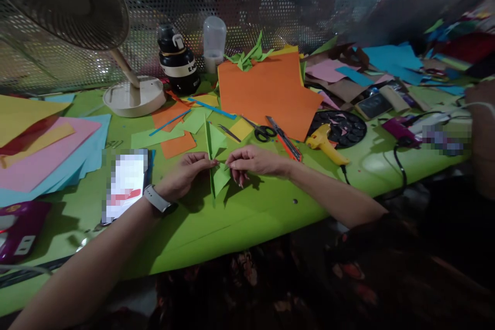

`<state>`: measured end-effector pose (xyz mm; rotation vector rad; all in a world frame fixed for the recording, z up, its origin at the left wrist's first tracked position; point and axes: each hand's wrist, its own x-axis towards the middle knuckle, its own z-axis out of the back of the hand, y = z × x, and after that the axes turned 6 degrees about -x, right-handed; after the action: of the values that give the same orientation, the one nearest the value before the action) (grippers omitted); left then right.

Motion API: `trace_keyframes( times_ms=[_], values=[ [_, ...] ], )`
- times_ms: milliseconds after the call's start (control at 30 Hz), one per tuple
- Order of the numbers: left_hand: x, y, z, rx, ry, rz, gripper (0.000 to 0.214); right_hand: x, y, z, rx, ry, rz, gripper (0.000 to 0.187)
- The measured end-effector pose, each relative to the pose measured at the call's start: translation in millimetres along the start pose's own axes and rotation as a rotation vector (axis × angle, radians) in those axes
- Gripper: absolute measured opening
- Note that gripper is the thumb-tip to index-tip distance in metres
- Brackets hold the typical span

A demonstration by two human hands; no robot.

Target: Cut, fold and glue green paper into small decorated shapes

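Note:
A folded green paper piece (221, 179) with pointed parts stands up over the near part of the green table. My left hand (189, 171), with a watch at its wrist, pinches the narrow upright edge of this paper between thumb and forefinger. From the other side, my right hand (250, 161) has thumb and forefinger pressed together at a right-hand point of the same paper, its other fingers curled below. Just beyond the hands lie black-handled scissors (264, 133), a red box cutter (286, 143) and a small yellow paper scrap (242, 130).
A yellow glue gun (327, 143) rests beside a dark round tray (348, 129). Orange sheets (263, 87) lie behind. At left are a lit phone (126, 185), stacked coloured paper (50, 154) and a fan (133, 95). Another person's arm (481, 139) shows at far right.

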<state>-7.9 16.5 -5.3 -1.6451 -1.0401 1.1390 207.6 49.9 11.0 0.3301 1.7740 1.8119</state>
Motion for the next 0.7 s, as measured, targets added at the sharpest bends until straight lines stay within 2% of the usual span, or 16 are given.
trace_keyframes(
  times_ms=[267,533,700],
  values=[
    [-3.0,-2.1,-4.0,0.052,0.018,0.017,0.029,1.1,4.9,-11.0,0.0,-0.05,-0.058,0.011],
    [-3.4,-3.6,0.0,0.086,0.085,0.07,0.022,0.7,2.1,-12.3,-0.021,-0.011,-0.004,0.01],
    [-2.8,-5.7,2.7,0.062,0.119,0.078,0.02,-0.6,3.6,-11.4,-0.004,-0.032,-0.011,0.01]
  ],
)
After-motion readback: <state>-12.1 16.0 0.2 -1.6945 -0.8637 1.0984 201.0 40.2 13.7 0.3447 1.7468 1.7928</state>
